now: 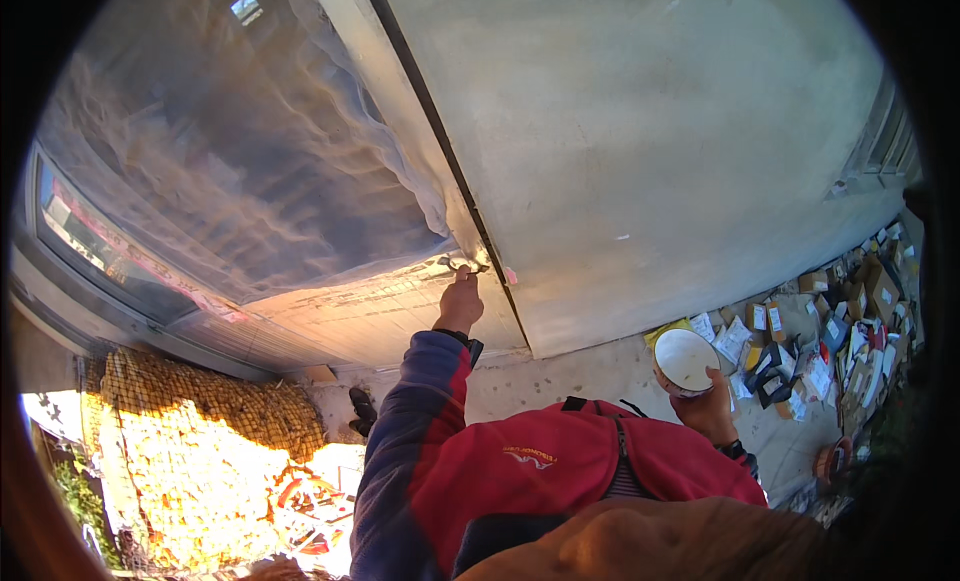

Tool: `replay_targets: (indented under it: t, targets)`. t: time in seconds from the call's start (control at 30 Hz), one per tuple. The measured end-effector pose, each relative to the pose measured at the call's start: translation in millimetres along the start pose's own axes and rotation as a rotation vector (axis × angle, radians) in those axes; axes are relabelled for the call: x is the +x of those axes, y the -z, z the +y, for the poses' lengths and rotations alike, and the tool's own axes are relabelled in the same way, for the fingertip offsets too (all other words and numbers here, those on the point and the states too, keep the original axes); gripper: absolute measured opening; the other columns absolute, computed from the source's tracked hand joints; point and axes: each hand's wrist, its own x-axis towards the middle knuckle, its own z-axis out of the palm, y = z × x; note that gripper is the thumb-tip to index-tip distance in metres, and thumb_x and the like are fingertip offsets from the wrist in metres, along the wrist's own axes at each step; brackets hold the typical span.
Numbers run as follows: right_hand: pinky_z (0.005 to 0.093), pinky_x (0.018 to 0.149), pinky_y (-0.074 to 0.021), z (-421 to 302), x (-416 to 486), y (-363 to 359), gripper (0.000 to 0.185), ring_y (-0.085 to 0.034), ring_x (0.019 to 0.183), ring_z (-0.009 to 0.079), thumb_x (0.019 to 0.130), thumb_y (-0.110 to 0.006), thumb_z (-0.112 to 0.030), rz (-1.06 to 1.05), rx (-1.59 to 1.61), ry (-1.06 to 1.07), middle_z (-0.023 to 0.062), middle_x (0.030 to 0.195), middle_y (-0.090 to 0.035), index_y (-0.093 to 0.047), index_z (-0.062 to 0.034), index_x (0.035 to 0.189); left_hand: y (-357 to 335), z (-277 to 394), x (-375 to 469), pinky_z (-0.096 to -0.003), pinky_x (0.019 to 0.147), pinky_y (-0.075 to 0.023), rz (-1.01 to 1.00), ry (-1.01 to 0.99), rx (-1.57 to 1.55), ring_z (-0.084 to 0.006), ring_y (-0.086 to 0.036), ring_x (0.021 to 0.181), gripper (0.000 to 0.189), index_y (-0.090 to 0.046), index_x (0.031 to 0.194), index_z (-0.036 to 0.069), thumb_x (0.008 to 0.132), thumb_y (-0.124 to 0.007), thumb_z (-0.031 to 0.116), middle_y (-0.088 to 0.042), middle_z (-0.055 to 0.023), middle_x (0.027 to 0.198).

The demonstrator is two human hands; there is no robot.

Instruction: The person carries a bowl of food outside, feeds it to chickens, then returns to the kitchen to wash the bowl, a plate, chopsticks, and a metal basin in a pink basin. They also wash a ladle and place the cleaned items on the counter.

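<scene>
My left hand (461, 305), with a dark watch at the wrist, reaches forward to a door. Its fingers close on a small dark metal latch (480, 269) near the door's edge. The door (360, 300) has a pale lower panel and a upper part covered by wrinkled translucent sheeting (262, 168). Low on the right, my right hand (706, 410) grips the side of a round tub (685, 360) with a whitish round top or inside; which of the two cannot be told.
A large plain pale wall (637, 168) rises right of the door. Cardboard boxes (874, 288) and mailing bags (731, 341) lie heaped along its foot. A netted pile of yellowish pieces (187, 446) stands at the lower left, near dark shoes (363, 408) on the concrete floor (555, 386).
</scene>
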Motion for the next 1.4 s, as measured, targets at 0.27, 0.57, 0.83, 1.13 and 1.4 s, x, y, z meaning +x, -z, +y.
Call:
replay_targets:
  t: [0.27,0.57,0.83,1.13,1.4]
  targets:
    - [0.0450,0.107,-0.0392,-26,108,-29,0.062,-0.045,0.130,0.0330,0.090,-0.048,-0.030,-0.191,-0.218,-0.394,0.0170,0.140,-0.045,-0.031,-0.0044,0.144,-12,5,-111,-0.0464,0.083,-0.0525,0.037,0.066,-0.167,-0.0365,-0.063,0.100,0.037,-0.057,0.111,0.006,0.078,-0.069,0.017,-0.043,-0.0094,0.138]
    - [0.0415,0.103,-0.0439,81,199,-81,0.060,-0.049,0.126,0.0307,0.089,-0.057,-0.014,-0.674,-0.689,-0.729,0.0186,0.136,-0.047,-0.028,-0.0024,0.140,-48,-21,-406,-0.0466,0.065,-0.0509,0.421,0.567,-0.423,-0.0401,-0.064,0.077,0.020,-0.068,0.094,0.005,0.076,-0.061,0.011,-0.068,-0.0196,0.086]
    - [0.0380,0.094,-0.0482,238,302,-132,0.056,-0.051,0.122,0.0270,0.092,-0.059,-0.023,-0.731,-0.670,-1.001,0.0148,0.139,-0.046,-0.032,-0.0076,0.139,-116,-37,-478,-0.0431,0.062,-0.0494,0.803,1.488,-0.652,-0.0383,-0.063,0.074,0.020,-0.067,0.091,0.004,0.074,-0.059,0.009,-0.067,-0.0199,0.086]
    - [0.0436,0.102,-0.0414,405,393,-249,0.067,-0.044,0.126,0.0309,0.090,-0.051,-0.031,-0.222,-0.491,-1.019,0.0186,0.144,-0.037,-0.025,-0.0019,0.144,-83,-262,-375,-0.0442,0.065,-0.0491,0.534,1.323,-0.735,-0.0391,-0.063,0.078,0.021,-0.066,0.094,0.004,0.076,-0.058,0.012,-0.067,-0.0208,0.089]
    - [0.0423,0.103,-0.0413,495,456,-349,0.075,-0.044,0.126,0.0302,0.088,-0.055,-0.038,-0.283,-0.610,-1.006,0.0150,0.141,-0.038,-0.020,-0.0065,0.147,-9,-459,-235,-0.0451,0.068,-0.0489,0.329,0.991,-0.738,-0.0397,-0.062,0.080,0.023,-0.066,0.096,0.003,0.078,-0.057,0.015,-0.066,-0.0216,0.092]
